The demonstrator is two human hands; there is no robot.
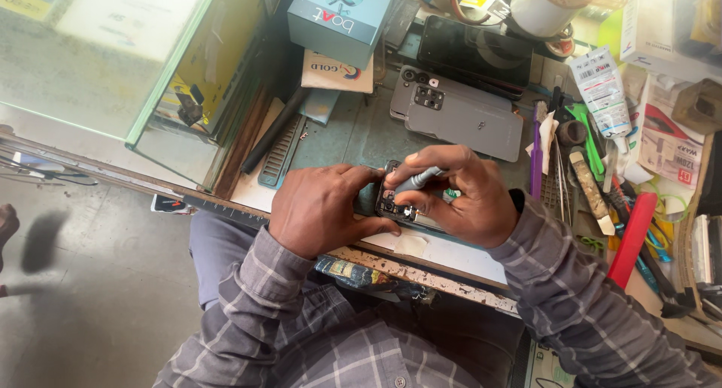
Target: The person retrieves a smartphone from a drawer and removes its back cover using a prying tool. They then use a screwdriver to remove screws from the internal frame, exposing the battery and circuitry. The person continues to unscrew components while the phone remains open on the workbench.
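— What can't we make out under our hands (391,204)?

— Most of the opened phone (392,204); our fingers cover all but its camera end. The tip of the grey screwdriver (415,180) is too small to judge.

— And beyond our right hand (459,196)?

— The tools (594,185) there overlap, and the frame cuts off the red case (630,239) and boxes (662,19).

The slim grey metal screwdriver (416,180) looks smooth; the grey matt plastic phone back cover (459,117) looks satiny; the worn wooden desk (421,277) edge is rough and chipped.
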